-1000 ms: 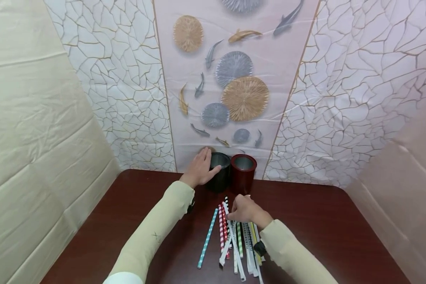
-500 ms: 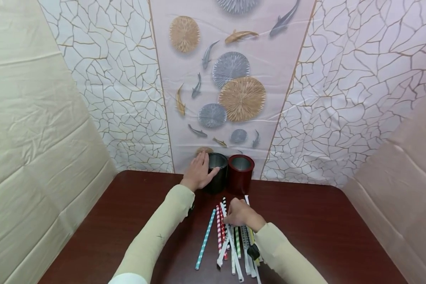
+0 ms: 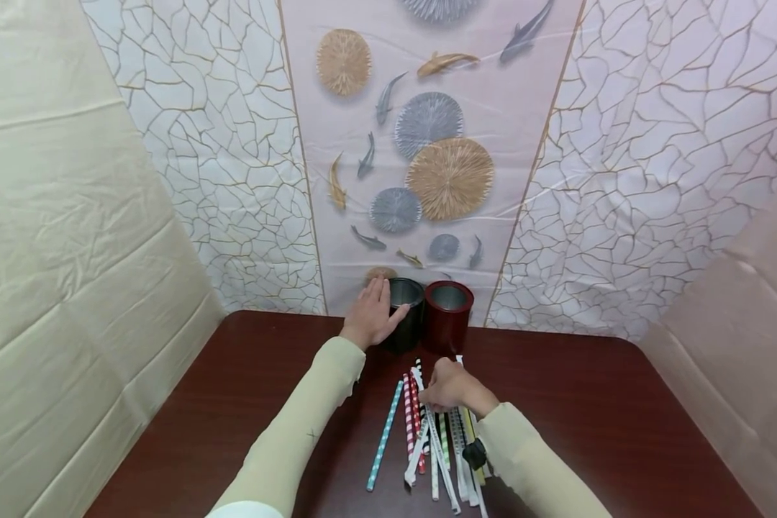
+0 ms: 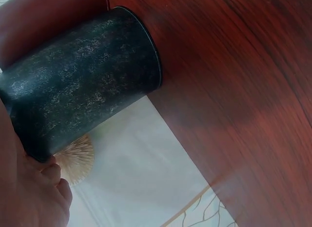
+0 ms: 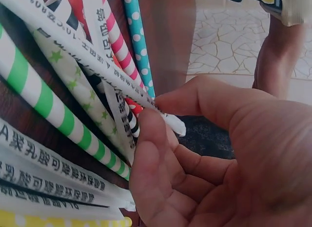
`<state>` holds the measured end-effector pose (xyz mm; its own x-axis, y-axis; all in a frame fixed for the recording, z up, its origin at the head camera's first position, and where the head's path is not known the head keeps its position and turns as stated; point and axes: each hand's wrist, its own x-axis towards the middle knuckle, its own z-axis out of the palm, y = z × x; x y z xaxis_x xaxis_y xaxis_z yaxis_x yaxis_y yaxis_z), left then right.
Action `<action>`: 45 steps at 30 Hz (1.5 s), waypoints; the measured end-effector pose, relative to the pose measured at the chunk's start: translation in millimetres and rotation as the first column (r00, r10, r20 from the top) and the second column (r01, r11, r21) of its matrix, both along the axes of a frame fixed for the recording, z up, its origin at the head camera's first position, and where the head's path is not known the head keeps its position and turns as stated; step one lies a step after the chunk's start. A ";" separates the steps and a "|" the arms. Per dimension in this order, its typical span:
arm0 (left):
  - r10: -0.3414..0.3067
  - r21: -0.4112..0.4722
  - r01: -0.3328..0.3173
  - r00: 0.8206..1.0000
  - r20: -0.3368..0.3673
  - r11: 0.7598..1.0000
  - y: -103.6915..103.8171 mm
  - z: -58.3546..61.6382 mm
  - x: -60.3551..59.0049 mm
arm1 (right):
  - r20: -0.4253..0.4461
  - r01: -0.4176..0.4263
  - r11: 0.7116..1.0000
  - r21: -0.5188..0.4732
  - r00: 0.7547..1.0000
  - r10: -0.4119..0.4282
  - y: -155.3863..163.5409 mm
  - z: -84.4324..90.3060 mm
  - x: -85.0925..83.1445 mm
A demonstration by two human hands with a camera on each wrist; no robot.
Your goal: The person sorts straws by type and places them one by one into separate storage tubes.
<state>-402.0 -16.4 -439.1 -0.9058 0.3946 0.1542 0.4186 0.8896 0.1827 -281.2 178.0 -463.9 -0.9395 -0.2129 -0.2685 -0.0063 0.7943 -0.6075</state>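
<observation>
Your left hand gripped the black cup; your right hand pinched a white wrapped straw on the worktop.

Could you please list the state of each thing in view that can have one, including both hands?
Black cup: upright, open at the top, gripped at its side.
Red cup: upright, open at the top, touching the black cup, untouched by either hand.
Straws: lying flat in a loose pile on the table.
White wrapped straw: its end pinched.
Left hand: holds the black cup.
Right hand: fingers pinch the white wrapped straw.
</observation>
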 end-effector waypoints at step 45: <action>0.024 -0.049 -0.023 0.999 0.025 0.999 -0.3 7.2 5.1 | -0.723 0.002 0.995 -0.099 0.687 -0.073 3.2 202.6 -16.0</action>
